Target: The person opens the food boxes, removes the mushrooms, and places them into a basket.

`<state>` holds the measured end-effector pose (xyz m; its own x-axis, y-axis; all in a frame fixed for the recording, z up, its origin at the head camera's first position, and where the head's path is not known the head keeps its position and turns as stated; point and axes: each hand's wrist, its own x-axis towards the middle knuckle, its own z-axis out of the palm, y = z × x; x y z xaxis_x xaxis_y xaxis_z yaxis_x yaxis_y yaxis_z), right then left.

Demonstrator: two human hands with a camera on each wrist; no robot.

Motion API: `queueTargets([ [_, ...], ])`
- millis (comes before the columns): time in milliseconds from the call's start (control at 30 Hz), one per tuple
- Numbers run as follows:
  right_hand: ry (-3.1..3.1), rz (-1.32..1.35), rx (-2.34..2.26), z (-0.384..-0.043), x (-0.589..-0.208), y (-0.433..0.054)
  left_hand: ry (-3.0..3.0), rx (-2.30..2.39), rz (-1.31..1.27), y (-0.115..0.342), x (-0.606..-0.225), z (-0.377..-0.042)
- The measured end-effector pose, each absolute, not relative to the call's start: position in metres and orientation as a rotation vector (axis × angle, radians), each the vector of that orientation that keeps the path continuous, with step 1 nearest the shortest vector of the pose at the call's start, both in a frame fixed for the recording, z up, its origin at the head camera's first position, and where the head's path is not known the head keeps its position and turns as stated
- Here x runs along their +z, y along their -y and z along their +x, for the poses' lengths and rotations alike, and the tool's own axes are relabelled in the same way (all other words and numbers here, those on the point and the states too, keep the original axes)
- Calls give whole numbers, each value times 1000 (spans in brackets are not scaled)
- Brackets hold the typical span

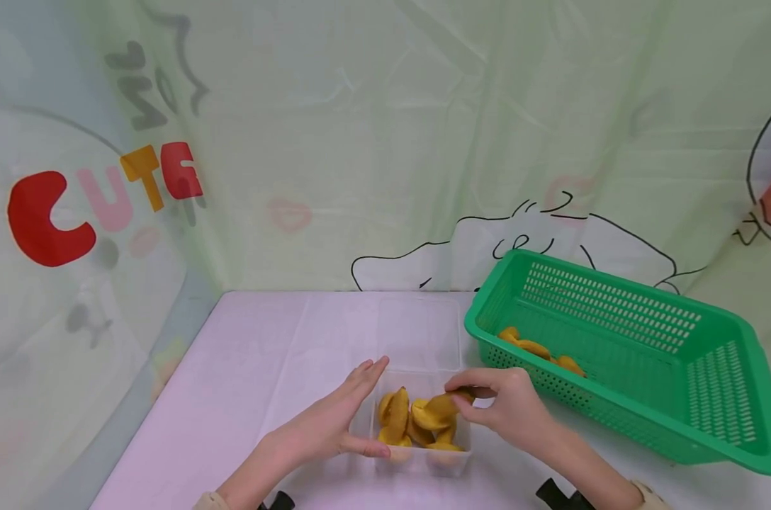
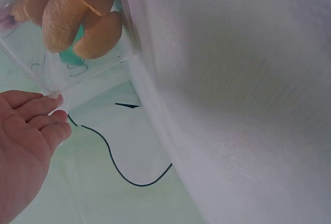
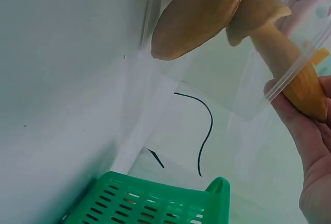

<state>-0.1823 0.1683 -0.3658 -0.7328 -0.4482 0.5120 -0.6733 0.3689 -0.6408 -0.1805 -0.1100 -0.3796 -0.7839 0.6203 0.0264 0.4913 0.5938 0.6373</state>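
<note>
A clear plastic box [image 1: 417,462] stands on the table with several yellow-brown mushrooms [image 1: 396,418] in it. My right hand [image 1: 509,404] pinches one mushroom [image 3: 283,61] by its stem end at the right rim; its cap end reaches in over the others. At the box's left side is my left hand [image 1: 328,418], its fingers extended along the wall and its thumb by the near left corner. In the left wrist view, the fingertips of the left hand [image 2: 31,125] touch the box's edge.
A green perforated basket [image 1: 615,414] stands at the right, with a few more mushrooms [image 1: 535,348] at its left end. Behind the box lies a clear, flat lid [image 1: 417,333]. Printed curtains [image 1: 334,142] hang behind and to the left of the white-covered table [image 1: 245,354].
</note>
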Motion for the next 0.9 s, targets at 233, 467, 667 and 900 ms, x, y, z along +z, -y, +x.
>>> queueTargets([
  [233,2322,900,1421,-184,-367,-173,-2620,953,921,110,-380,-181],
  [467,2301,777,1509,-185,-361,-177,-2622,956,923,109,-380,-181],
  [667,2269,626,1574,-190,-353,-187,-2622,966,948,110,-381,-182],
  [900,2121,429,1516,-201,-344,-207,-2627,966,963,110,-381,-182],
])
